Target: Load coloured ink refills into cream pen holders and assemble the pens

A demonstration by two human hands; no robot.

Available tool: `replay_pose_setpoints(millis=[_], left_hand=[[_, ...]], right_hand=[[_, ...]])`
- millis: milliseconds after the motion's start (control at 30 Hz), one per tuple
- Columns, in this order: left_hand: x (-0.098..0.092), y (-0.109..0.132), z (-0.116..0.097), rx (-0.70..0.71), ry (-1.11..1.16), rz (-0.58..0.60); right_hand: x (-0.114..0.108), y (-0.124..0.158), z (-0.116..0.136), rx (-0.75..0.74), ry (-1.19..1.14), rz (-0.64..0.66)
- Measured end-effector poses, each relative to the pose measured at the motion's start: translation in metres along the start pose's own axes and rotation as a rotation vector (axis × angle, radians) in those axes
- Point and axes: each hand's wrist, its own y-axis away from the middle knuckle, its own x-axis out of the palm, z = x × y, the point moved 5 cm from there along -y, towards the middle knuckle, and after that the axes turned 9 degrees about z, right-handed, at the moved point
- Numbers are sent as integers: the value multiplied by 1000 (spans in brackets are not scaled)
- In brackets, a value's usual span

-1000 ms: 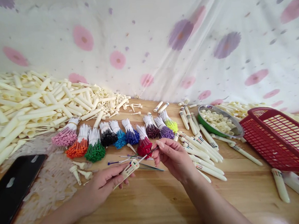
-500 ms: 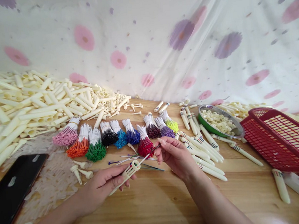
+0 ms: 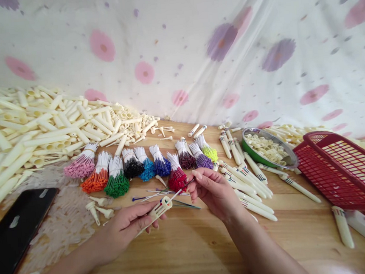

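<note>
Wrapped round a cream pen barrel (image 3: 159, 209), my left hand (image 3: 131, 225) holds it tilted, its slotted open end up and to the right. Between thumb and fingertips, my right hand (image 3: 212, 189) pinches a thin pen refill (image 3: 177, 193) by its dark end. The refill's white tip reaches the barrel's mouth; how deep it goes I cannot tell. Just behind the hands lie several loose refills (image 3: 143, 197). Tied refill bundles stand in a row beyond, among them a red bundle (image 3: 177, 178), a green bundle (image 3: 116, 183) and a pink bundle (image 3: 80, 165).
A large heap of cream pen tubes (image 3: 41, 128) fills the back left. A phone (image 3: 17, 236) lies at the left with a white cable. Pens with slotted tops (image 3: 248, 182) lie right, by a green-sided bowl (image 3: 268, 148) of small parts and a red basket (image 3: 342, 174).
My right hand has shifted very slightly to the left, bringing the refill a little closer into the barrel's mouth. The left hand is almost still.
</note>
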Motion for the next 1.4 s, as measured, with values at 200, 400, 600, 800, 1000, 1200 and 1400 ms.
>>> replay_pose_setpoints(millis=[200, 400, 600, 800, 1000, 1200, 1400], left_hand=[[-1, 1, 3, 4, -28, 0], [-1, 1, 7, -2, -59, 1], [-3, 2, 3, 25, -132, -41], [-7, 3, 0, 119, -291, -126], [-7, 7, -4, 232, -434, -241], [-6, 9, -9, 306, -520, -254], [-6, 9, -10, 325, -570, -253]], right_hand=[[4, 0, -1, -11, -6, 32], [9, 2, -3, -10, 7, 73], [16, 2, -17, 41, 20, 106], [21, 5, -29, 76, 229, 24], [27, 9, -27, 31, 404, -44], [29, 11, -21, 57, 436, 60], [29, 13, -16, 39, 509, 61]])
